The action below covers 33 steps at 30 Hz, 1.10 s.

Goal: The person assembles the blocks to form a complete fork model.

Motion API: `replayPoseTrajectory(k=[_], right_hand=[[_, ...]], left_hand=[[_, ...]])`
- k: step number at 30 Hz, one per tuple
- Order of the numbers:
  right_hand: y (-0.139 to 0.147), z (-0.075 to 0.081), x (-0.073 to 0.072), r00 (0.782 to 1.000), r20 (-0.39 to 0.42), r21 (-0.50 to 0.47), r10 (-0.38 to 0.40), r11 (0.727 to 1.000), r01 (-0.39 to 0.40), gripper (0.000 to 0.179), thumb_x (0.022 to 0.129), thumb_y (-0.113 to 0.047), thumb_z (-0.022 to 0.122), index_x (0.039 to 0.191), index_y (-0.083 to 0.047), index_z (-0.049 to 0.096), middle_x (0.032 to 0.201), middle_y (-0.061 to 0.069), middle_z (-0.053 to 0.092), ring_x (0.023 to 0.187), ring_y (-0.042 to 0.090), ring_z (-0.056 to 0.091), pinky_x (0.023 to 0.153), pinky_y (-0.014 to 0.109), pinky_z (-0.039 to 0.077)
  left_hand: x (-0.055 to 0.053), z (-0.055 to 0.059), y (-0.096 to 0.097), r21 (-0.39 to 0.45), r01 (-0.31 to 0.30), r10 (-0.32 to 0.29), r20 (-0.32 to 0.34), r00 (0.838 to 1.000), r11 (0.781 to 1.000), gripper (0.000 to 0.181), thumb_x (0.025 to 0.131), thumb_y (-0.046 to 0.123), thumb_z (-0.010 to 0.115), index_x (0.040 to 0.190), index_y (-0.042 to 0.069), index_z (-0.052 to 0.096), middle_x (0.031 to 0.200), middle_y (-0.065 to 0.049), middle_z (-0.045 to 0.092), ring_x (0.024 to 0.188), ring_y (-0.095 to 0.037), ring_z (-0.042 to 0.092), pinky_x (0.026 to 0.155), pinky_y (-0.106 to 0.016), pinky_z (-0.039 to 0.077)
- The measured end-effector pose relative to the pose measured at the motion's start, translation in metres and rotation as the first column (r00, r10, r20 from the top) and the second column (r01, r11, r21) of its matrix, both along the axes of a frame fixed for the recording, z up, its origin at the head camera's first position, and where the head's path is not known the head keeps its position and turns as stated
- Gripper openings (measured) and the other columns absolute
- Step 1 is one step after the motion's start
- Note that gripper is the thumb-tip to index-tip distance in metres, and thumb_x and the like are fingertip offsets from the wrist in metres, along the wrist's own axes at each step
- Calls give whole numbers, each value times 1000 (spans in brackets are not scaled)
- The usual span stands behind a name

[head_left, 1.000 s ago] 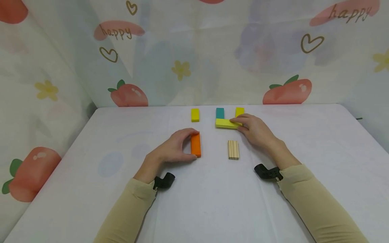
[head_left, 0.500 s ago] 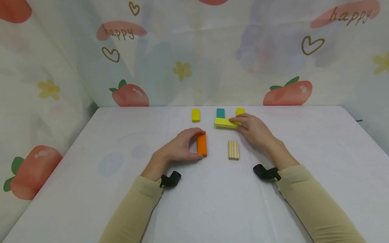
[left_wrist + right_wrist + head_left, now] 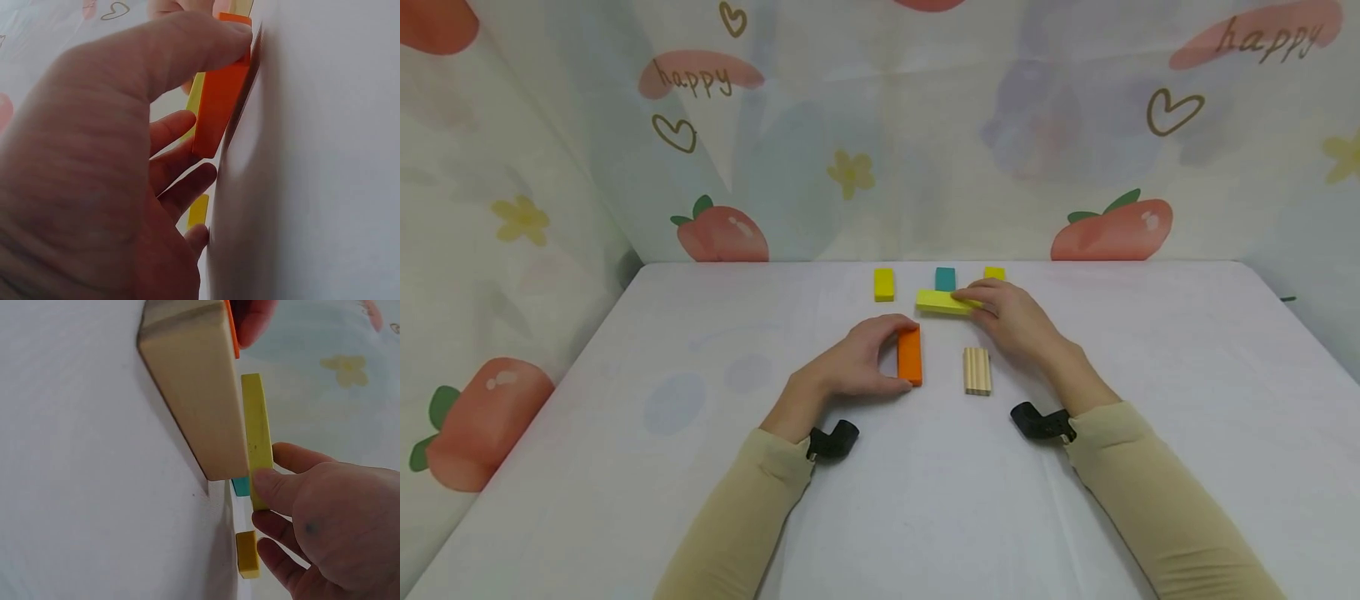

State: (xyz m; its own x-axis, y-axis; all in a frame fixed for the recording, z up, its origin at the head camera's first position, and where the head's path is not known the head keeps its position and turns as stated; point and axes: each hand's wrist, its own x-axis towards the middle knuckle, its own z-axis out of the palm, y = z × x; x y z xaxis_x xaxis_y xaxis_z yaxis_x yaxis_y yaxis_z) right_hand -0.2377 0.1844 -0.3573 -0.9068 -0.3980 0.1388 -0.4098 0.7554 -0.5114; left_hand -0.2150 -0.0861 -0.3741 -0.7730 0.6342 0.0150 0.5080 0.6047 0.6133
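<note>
My left hand (image 3: 865, 357) holds an orange block (image 3: 910, 356) by its two ends, thumb at the near end and a fingertip at the far one. In the left wrist view the orange block (image 3: 222, 106) lies close along the white table. My right hand (image 3: 1018, 321) pinches a long yellow-green block (image 3: 938, 302) near its right end, crosswise in front of a teal block (image 3: 945, 279). Seen from the right wrist, the thumb presses on the yellow-green block (image 3: 257, 431), which sits higher than the table surface. A pale wooden piece with lengthwise grooves (image 3: 977, 372) lies between the hands.
Along the back of the white table (image 3: 925, 500) lie a yellow block (image 3: 883, 285) at left and another yellow block (image 3: 995, 273) at right, partly hidden by my right hand. A printed cloth (image 3: 925, 167) rises behind the table's far edge.
My left hand has moved right with the orange block. My right hand has shifted left with the yellow-green block, which now sits further left in front of the teal block.
</note>
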Motion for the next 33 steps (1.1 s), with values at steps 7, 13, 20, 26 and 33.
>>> replayPoseTrajectory(k=[7,13,20,26,33], right_hand=[[-5,0,0,1000,10,-3,-4,1000,4,39,99,-1,60,138,-6,62,139,17,56,132,37,46,113,55,33],[-8,0,-2,999,31,1,-26,1000,26,40,100,-2,61,139,-8,62,140,16,55,133,37,45,113,55,33],[-13,-1,-4,999,31,-3,-8,1000,8,40,99,-2,62,138,-7,62,139,16,56,132,37,47,112,55,34],[-16,-2,-5,1000,31,-12,2,1000,-1,39,99,-2,63,137,-7,63,138,16,56,130,36,49,112,53,35],[-16,-2,-5,999,37,-5,4,1000,-4,38,99,-3,62,137,-7,64,140,18,55,131,37,48,112,55,34]], left_hand=[[-3,0,4,-6,13,-13,-3,1000,1000,75,82,29,80,147,13,46,152,-1,44,141,-19,35,118,-35,24],[-6,1,8,-2,33,-33,-20,999,999,76,81,29,80,147,11,47,152,-3,45,141,-20,35,118,-36,24],[-9,-2,12,5,62,-61,-52,997,998,76,81,28,81,146,8,48,150,-5,47,140,-21,37,118,-34,24],[-10,-4,15,10,84,-83,-79,993,996,76,80,27,82,145,6,49,148,-6,50,138,-22,40,117,-33,25],[-10,-2,19,-3,89,-88,-88,992,996,76,80,27,82,145,7,49,148,-6,50,137,-23,40,118,-35,24]])
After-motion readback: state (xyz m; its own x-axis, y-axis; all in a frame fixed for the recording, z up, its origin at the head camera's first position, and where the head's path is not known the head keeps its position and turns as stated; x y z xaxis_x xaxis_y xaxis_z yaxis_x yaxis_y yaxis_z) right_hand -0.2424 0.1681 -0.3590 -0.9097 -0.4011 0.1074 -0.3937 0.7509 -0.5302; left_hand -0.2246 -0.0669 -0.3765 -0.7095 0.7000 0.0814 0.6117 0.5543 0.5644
